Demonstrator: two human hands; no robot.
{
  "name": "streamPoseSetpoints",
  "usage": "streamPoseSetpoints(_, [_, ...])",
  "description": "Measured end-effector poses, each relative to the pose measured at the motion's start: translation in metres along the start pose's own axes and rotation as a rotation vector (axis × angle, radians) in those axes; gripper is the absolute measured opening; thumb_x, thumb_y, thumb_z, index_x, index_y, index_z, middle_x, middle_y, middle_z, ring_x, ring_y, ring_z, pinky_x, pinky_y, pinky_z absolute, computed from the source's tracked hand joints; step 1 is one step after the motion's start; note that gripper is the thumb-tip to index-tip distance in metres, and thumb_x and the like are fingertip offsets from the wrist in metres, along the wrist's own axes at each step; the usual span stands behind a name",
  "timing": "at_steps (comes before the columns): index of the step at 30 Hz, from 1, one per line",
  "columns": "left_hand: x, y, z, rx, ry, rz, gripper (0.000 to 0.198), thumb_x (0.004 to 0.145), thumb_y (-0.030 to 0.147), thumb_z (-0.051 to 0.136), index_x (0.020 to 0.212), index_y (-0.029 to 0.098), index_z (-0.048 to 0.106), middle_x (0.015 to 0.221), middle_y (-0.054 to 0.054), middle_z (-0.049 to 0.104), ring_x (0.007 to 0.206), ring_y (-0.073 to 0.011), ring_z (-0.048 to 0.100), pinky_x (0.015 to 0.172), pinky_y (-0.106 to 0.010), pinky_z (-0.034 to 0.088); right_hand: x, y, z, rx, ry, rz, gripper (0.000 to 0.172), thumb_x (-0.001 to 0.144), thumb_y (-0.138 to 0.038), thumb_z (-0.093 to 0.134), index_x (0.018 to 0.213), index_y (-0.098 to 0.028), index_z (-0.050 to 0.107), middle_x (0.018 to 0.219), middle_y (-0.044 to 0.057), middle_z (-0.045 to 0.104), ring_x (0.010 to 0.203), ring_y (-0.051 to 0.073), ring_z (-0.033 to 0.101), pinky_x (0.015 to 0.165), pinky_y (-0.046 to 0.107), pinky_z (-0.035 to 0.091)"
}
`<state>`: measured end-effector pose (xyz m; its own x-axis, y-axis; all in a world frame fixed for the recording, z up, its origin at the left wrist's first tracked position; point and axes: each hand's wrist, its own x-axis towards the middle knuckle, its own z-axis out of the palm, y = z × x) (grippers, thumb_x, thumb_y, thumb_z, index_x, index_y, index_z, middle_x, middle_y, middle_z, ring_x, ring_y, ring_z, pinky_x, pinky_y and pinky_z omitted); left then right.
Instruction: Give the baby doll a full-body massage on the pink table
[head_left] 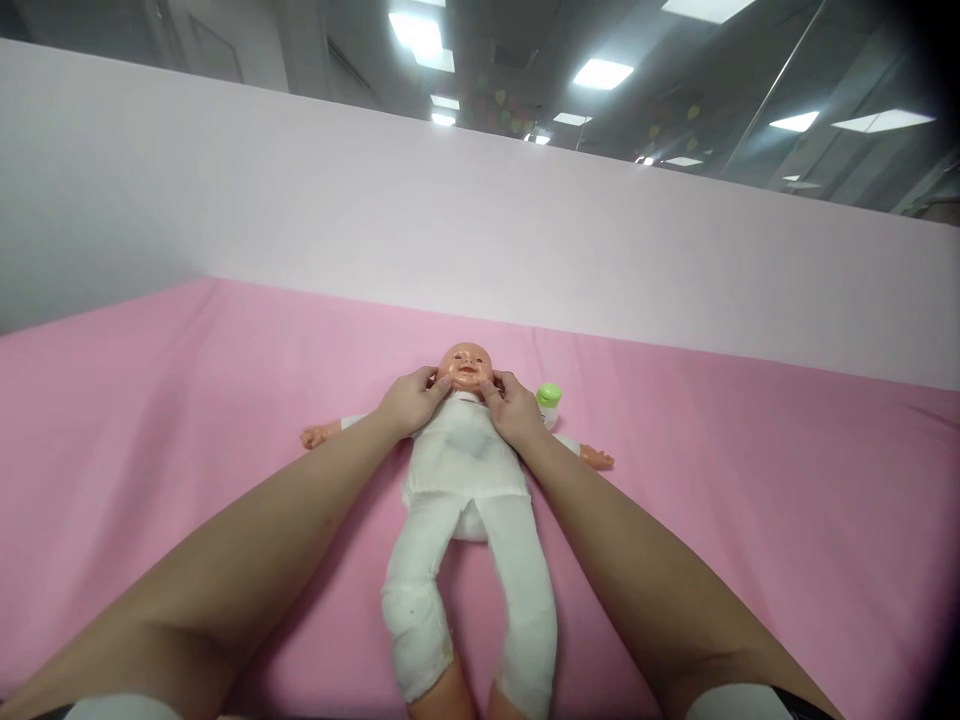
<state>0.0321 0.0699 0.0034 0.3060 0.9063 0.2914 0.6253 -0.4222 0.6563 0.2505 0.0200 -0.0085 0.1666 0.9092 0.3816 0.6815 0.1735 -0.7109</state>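
A baby doll with a hard plastic head and a white cloth body lies on its back, face up, arms spread to both sides. My left hand cups one side of its head by the jaw, the thumb on the cheek and the fingers reaching behind. On the opposite side my right hand does the same, its thumb near the chin. Both hands' fingertips are partly hidden behind the head. Just beyond my right wrist stands a small clear bottle with a green cap, its lower part partly covered by my hand.
A pink sheet with soft creases covers the surface under the doll. Behind it rises a plain white low wall, with glass above it showing ceiling lights. The doll's feet run out of view at the bottom edge.
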Motion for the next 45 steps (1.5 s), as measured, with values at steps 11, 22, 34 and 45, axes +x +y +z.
streamPoseSetpoints(11, [-0.001,0.0,0.0,-0.064,-0.002,-0.004,0.064,0.096,0.076,0.041,0.122,0.024,0.069,0.115,-0.009,0.077,0.103,-0.0289,0.07,0.084,-0.036,0.051,-0.001,-0.002,-0.001,0.028,0.005,0.069,0.061,0.102,-0.064,0.046,0.147,-0.024,0.051,0.123,0.009,0.074,0.112,0.023,0.07,0.1,0.038,0.052])
streamPoseSetpoints(22, [-0.003,0.007,0.001,0.063,0.003,-0.018,0.068,0.088,0.08,0.053,0.122,0.023,0.066,0.114,-0.01,0.077,0.101,-0.0311,0.072,0.079,-0.036,0.05,-0.003,-0.014,-0.004,-0.031,-0.041,0.044,0.075,0.085,-0.075,0.066,0.143,-0.028,0.056,0.117,0.006,0.075,0.104,0.022,0.072,0.091,0.034,0.055])
streamPoseSetpoints(34, [0.007,-0.008,0.005,-0.115,0.01,-0.044,0.063,0.097,0.074,0.041,0.119,0.022,0.07,0.113,-0.01,0.077,0.102,-0.0281,0.071,0.086,-0.037,0.051,0.004,0.002,0.002,0.024,-0.004,-0.032,0.052,0.109,-0.052,0.033,0.145,-0.025,0.059,0.145,0.006,0.064,0.136,0.021,0.059,0.119,0.038,0.043])
streamPoseSetpoints(45, [-0.007,0.008,-0.003,0.05,-0.038,-0.03,0.069,0.089,0.079,0.051,0.126,0.022,0.061,0.115,-0.011,0.076,0.103,-0.0325,0.072,0.079,-0.038,0.051,-0.004,-0.015,-0.003,-0.026,-0.06,-0.046,0.065,0.092,-0.071,0.061,0.139,-0.027,0.06,0.128,0.006,0.071,0.111,0.023,0.069,0.097,0.035,0.053])
